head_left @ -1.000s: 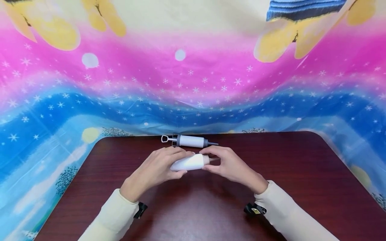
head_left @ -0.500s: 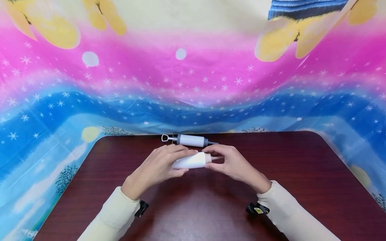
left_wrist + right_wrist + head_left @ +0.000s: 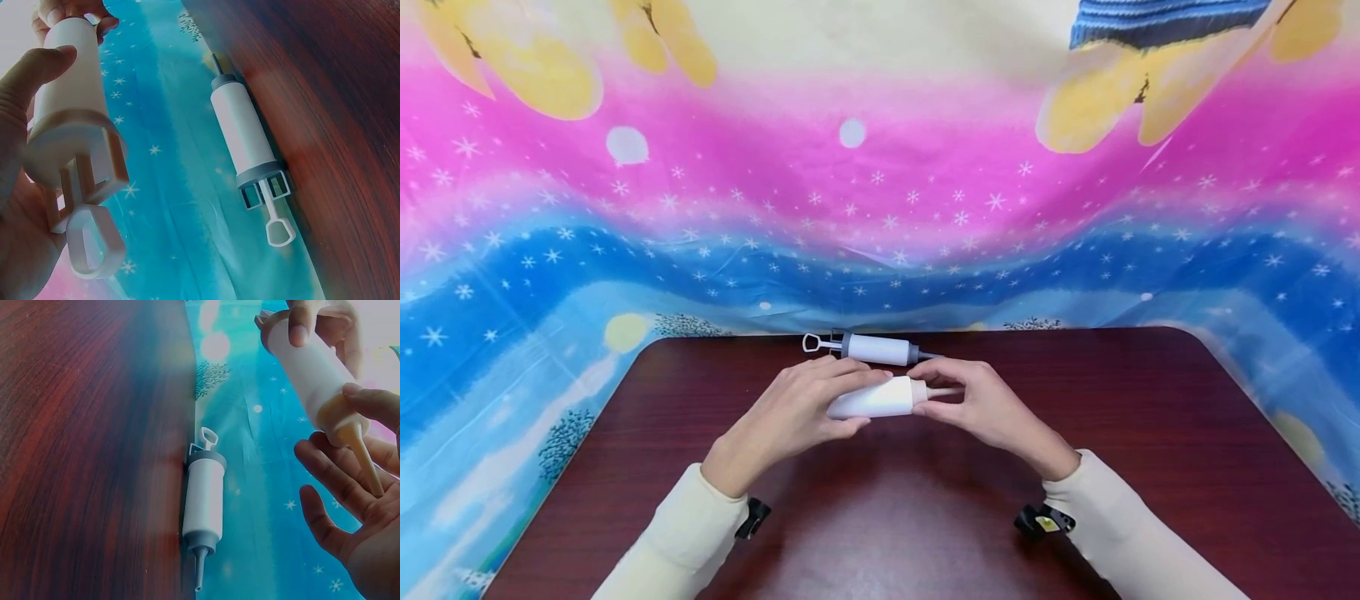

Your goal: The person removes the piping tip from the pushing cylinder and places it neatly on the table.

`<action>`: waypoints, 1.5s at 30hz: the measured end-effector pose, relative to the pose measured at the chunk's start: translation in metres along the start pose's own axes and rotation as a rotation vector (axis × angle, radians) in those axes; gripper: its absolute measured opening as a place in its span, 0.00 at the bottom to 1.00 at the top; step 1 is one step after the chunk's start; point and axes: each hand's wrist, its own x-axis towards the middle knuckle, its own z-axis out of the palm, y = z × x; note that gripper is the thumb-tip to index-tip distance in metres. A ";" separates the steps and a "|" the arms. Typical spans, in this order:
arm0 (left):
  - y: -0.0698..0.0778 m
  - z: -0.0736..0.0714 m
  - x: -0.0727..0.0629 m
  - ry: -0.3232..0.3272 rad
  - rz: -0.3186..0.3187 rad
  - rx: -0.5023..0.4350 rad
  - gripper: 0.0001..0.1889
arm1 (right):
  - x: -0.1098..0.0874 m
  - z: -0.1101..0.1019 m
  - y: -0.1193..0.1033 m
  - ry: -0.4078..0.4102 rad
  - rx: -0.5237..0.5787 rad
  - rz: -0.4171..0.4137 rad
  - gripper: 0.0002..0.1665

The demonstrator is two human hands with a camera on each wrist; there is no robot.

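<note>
A white syringe-shaped hand pump [image 3: 874,397] with beige end pieces is held sideways over the table between my hands. My left hand [image 3: 782,417] grips its barrel, thumb along one side and fingers on the other. In the left wrist view its pull handle [image 3: 94,244] juts out past the palm. My right hand [image 3: 996,412] pinches the beige nozzle cap [image 3: 340,419] between thumb and finger. The thin nozzle [image 3: 367,462] points into the right palm, where the other fingers spread loosely.
A second pump [image 3: 877,350], white with grey ends, lies by the far edge of the dark red-brown table [image 3: 880,517], just beyond my hands. Behind the table hangs a patterned pink and blue cloth [image 3: 880,208].
Both hands and the held pump have shifted slightly to the right and away from me. More of the nozzle shows between the right fingers. The grey-ended pump stays put.
</note>
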 end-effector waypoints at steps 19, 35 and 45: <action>0.001 0.005 0.002 0.073 0.071 0.082 0.32 | -0.004 0.000 0.007 0.041 0.070 0.043 0.17; 0.000 0.004 0.004 0.069 0.066 0.093 0.29 | -0.004 0.001 0.006 0.031 0.104 0.029 0.14; 0.001 0.002 0.006 0.035 0.048 0.050 0.29 | -0.006 0.002 0.005 0.034 0.096 0.012 0.13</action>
